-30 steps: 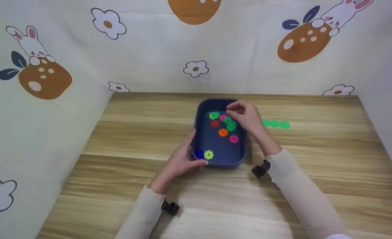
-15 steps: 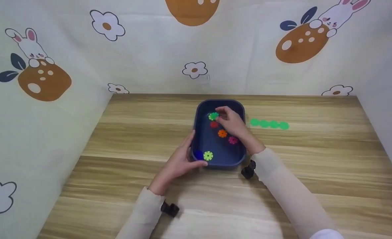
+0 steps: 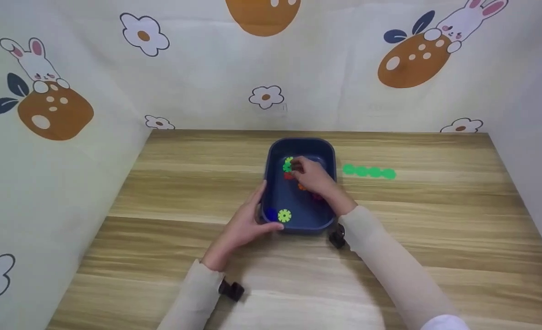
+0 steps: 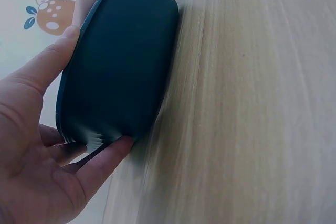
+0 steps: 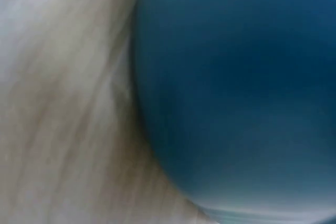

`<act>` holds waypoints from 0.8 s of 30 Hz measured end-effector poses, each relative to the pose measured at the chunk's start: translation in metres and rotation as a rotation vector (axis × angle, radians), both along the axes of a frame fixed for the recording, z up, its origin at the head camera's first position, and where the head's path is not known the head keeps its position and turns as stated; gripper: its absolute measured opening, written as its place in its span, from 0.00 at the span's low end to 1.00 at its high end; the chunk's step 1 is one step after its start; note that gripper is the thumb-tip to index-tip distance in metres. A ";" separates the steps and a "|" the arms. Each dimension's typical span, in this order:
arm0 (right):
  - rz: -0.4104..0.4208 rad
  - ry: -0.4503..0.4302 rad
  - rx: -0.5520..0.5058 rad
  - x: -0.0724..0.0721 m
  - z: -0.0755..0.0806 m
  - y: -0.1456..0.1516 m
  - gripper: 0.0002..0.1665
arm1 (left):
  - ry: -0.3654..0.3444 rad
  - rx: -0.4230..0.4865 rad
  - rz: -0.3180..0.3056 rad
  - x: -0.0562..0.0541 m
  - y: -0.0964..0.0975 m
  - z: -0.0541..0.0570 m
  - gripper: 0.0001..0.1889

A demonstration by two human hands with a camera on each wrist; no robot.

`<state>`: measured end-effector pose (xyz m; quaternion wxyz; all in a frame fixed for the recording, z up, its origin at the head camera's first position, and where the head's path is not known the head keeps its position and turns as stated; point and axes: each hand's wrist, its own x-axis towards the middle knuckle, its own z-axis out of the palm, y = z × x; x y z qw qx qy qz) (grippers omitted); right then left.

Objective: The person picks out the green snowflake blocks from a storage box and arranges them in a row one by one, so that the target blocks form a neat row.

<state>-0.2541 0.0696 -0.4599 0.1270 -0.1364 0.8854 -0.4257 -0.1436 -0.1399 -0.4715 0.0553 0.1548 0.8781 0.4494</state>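
Note:
A dark blue tray (image 3: 265,197) stands on the table, and my left hand (image 3: 241,224) holds its near left corner, fingers along the side and thumb at the front rim. In the left wrist view that hand (image 4: 47,145) spans the tray's outer wall (image 4: 121,61). Inside the tray, my right hand (image 3: 314,176) pinches a green snowflake disc (image 3: 287,167) at its fingertips. A yellow-green disc (image 3: 290,159) peeks out behind it, a red disc (image 3: 288,176) just below. The right hand partly covers an orange disc (image 3: 301,187) and a pink disc (image 3: 317,197).
A yellow disc (image 3: 284,216) and a blue disc (image 3: 271,215) lie in the tray's near left corner. Right of the tray, a row of several green discs (image 3: 369,172) lies on the wooden table (image 3: 413,220). The right wrist view shows only the blurred tray wall (image 5: 236,103) and tabletop.
My right hand has moved left from the tray's right rim to the discs inside. The green disc has slid toward me off the yellow-green one. The left hand has stayed on the tray.

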 end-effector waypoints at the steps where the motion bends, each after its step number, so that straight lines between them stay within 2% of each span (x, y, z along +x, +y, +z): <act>1: 0.002 0.000 -0.014 0.000 0.000 0.000 0.23 | -0.002 0.003 0.001 0.000 0.000 0.000 0.59; 5: 0.033 -0.011 -0.036 0.001 -0.002 0.000 0.21 | -0.015 0.015 0.005 0.000 0.000 0.000 0.59; 11: 0.115 -0.016 0.037 0.002 -0.003 -0.001 0.18 | -0.034 0.045 0.000 0.001 0.000 0.001 0.59; 21: 0.175 0.084 0.175 0.001 -0.004 -0.004 0.12 | -0.047 0.042 0.010 0.000 0.000 0.001 0.58; 24: 0.173 0.103 0.207 0.002 -0.006 -0.005 0.13 | -0.043 0.032 0.017 0.002 0.000 -0.001 0.57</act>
